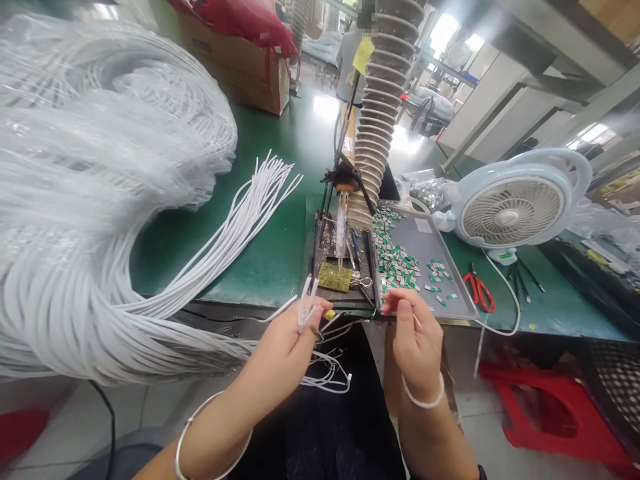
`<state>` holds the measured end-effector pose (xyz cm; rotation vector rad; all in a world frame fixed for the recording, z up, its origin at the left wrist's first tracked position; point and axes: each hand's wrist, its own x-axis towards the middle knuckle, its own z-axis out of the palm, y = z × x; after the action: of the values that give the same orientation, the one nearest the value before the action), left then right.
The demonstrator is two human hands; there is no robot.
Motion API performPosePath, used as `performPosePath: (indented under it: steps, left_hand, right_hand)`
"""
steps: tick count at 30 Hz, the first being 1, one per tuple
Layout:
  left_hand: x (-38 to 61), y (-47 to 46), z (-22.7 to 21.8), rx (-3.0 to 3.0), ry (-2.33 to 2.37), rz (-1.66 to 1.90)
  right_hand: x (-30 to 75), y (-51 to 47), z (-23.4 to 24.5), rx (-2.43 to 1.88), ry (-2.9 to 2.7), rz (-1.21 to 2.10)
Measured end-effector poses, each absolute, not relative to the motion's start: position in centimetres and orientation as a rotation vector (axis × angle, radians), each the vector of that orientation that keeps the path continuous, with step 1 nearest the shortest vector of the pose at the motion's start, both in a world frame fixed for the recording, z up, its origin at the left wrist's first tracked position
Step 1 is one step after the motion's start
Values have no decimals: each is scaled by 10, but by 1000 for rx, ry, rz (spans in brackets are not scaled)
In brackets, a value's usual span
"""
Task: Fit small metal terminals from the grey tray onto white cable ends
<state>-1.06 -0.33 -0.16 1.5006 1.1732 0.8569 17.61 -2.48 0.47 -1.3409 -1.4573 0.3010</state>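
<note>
L hand (280, 353) clenched on white cable ends (307, 310), loose leads trailing below; R hand (413, 340) pinching a thin white strand (416, 321), just by metal tray (430, 233) w/ green-and-silver bits (395, 260). Soldering iron (341, 230) upright in stand, tip over green pad (334, 277). Big white cable coil (100, 200) on green bench (270, 247), left side.

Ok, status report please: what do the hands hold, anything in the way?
Left hand: white cables, ends up. Right hand: pinching something thin, unclear. Metal tray of small green parts ahead.
</note>
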Motion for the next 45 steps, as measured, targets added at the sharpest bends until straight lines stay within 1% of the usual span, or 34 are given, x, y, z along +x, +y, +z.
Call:
performPosePath:
  steps: [2,5,12,18,22,27,32,35,39,45]
  left_hand:
    - [-10,-1,-1,1456,1172,845]
    - [-7,2,-4,1386,1105,852]
    - [-4,5,-18,1042,861,816]
    - [-2,3,-20,963,725,928]
    - [-1,2,-21,891,675,959]
    - [1,1,-21,914,677,932]
    - [3,1,-18,895,611,943]
    - [3,1,-19,929,616,900]
    - [3,-1,-19,1011,627,853]
    - [3,-4,-14,1139,694,815]
  right_hand:
    - [188,-17,13,-1420,-1549,129]
    - [203,1,21,-1530,-1763,24]
    - [216,32,24,-1732,-2123,65]
    - [216,40,24,-1818,-2226,12]
    - [218,38,21,-1740,-2240,-22]
    - [217,33,18,-1571,-2081,-59]
    - [211,25,20,-1500,-1915,-35]
    - [204,15,22,-1467,-1792,53]
    - [190,-2,23,-1365,-1702,326]
    - [168,-14,26,-1159,-1807,259]
